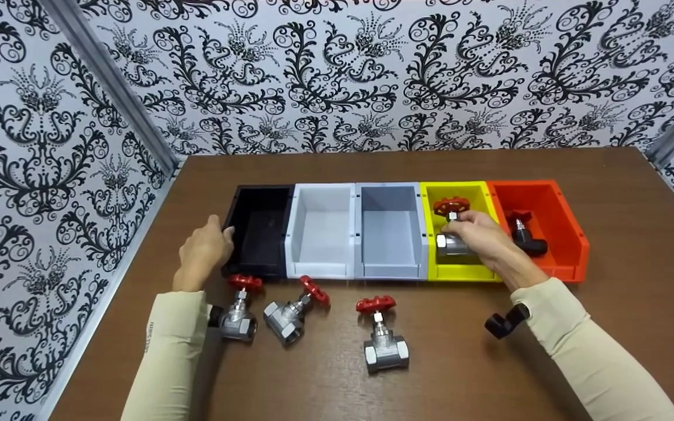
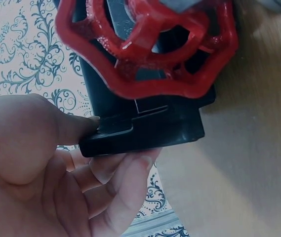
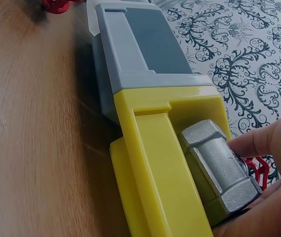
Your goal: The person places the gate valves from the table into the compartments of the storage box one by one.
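Note:
My right hand (image 1: 480, 237) grips a gate valve with a red handwheel (image 1: 451, 205) inside the yellow bin (image 1: 466, 273). In the right wrist view the valve's grey metal body (image 3: 221, 170) sits within the yellow walls, thumb and fingers around its neck side. At the row's left end my left hand (image 1: 205, 248) holds the side of the black bin (image 1: 261, 271). The left wrist view shows the thumb on the bin's wall (image 2: 145, 133) and curled fingers against its outer face. A red handwheel (image 2: 155, 89) overlaps the bin there.
White (image 1: 322, 234) and grey (image 1: 389, 237) bins stand between black and yellow. The red-orange bin (image 1: 565, 234) holds a dark-bodied valve (image 1: 527, 240). Three red-wheeled valves lie in front: a left one (image 1: 239, 321), a tilted one (image 1: 287, 318) and a middle one (image 1: 386, 351). Patterned walls (image 1: 343, 76) enclose the table.

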{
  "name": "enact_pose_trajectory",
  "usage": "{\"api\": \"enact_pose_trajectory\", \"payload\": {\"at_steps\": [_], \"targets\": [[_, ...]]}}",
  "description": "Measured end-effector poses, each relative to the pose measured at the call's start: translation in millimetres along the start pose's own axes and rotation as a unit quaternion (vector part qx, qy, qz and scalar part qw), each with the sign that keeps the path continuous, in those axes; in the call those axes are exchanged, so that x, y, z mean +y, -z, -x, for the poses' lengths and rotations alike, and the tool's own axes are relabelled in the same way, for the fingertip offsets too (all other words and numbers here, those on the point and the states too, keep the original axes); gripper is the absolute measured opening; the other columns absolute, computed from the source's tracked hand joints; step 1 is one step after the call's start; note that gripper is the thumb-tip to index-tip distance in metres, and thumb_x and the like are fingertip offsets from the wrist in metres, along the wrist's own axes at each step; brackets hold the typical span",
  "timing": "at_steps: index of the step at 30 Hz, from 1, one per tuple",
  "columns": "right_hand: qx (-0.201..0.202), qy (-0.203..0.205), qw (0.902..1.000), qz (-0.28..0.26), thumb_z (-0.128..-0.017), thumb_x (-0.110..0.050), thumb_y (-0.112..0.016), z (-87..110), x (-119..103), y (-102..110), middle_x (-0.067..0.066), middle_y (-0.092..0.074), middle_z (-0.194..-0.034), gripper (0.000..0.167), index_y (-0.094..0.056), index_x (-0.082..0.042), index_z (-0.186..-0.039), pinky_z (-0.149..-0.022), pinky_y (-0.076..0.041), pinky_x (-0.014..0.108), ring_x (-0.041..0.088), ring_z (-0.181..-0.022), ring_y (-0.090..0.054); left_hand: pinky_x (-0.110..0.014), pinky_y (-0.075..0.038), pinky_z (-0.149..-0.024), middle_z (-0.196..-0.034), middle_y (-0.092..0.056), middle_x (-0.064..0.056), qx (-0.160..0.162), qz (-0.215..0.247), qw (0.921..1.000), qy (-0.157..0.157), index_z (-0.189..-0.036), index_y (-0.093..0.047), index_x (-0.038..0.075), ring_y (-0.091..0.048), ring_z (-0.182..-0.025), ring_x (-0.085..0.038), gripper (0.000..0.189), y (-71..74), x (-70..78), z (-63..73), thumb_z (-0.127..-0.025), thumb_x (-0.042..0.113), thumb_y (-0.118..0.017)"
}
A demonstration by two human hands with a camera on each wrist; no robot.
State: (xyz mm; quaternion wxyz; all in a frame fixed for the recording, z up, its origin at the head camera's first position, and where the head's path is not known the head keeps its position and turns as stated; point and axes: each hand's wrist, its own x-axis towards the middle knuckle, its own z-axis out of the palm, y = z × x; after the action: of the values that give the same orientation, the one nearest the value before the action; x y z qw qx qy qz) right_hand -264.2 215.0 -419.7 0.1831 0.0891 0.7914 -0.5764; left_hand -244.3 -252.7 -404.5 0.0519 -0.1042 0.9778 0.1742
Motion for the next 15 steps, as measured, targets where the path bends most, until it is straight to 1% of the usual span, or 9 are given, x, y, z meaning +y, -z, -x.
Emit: {"api": "enact_pose_trajectory", "payload": {"at_steps": [3, 7, 11, 15], "targets": [[0.005, -0.004, 1.0000, 0.006, -0.098, -0.021, -0.055, -1.8, 0.7, -0.4, 0.015, -0.052, -0.119, 0.056, -0.035, 0.006, -0.142, -0.079, -0.052, 0.024, 0.018, -0.092, -0.059, -0.065, -0.043, -0.091, -0.129, -0.053, -0.038, 0.000, 0.000, 1.0000, 0.000, -0.137, -0.038, -0.003, -0.054, -0.115, -0.056, 0.047, -0.3, -0.4, -0.6, -0.106, 0.031, -0.038], [0.002, -0.007, 1.0000, 0.006, -0.098, -0.021, -0.055, -3.6, 1.9, -1.6, 0.015, -0.053, -0.120, 0.056, -0.034, 0.006, -0.143, -0.081, -0.052, 0.025, 0.019, -0.094, -0.059, -0.065, -0.043, -0.090, -0.129, -0.053, -0.038, 0.000, 0.000, 1.0000, 0.001, -0.137, -0.038, -0.003, -0.054, -0.115, -0.055, 0.047, -0.9, -0.7, -1.2, -0.106, 0.032, -0.038], [0.005, -0.003, 0.9999, 0.011, -0.097, -0.020, -0.055, -5.7, 4.2, -2.6, 0.014, -0.053, -0.120, 0.056, -0.035, 0.007, -0.143, -0.082, -0.050, 0.025, 0.019, -0.096, -0.056, -0.065, -0.043, -0.090, -0.129, -0.053, -0.038, -0.002, -0.001, 1.0000, 0.003, -0.137, -0.038, -0.003, -0.054, -0.114, -0.056, 0.047, -1.2, -1.0, -1.4, -0.106, 0.032, -0.037], [0.015, 0.006, 0.9996, 0.021, -0.096, -0.019, -0.056, -7.9, 6.8, -3.9, 0.013, -0.052, -0.117, 0.053, -0.039, 0.008, -0.139, -0.082, -0.048, 0.025, 0.020, -0.096, -0.054, -0.065, -0.044, -0.089, -0.127, -0.054, -0.039, -0.004, -0.003, 1.0000, 0.001, -0.138, -0.037, -0.003, -0.056, -0.112, -0.056, 0.047, -1.0, -0.7, -0.9, -0.106, 0.032, -0.037]]}}
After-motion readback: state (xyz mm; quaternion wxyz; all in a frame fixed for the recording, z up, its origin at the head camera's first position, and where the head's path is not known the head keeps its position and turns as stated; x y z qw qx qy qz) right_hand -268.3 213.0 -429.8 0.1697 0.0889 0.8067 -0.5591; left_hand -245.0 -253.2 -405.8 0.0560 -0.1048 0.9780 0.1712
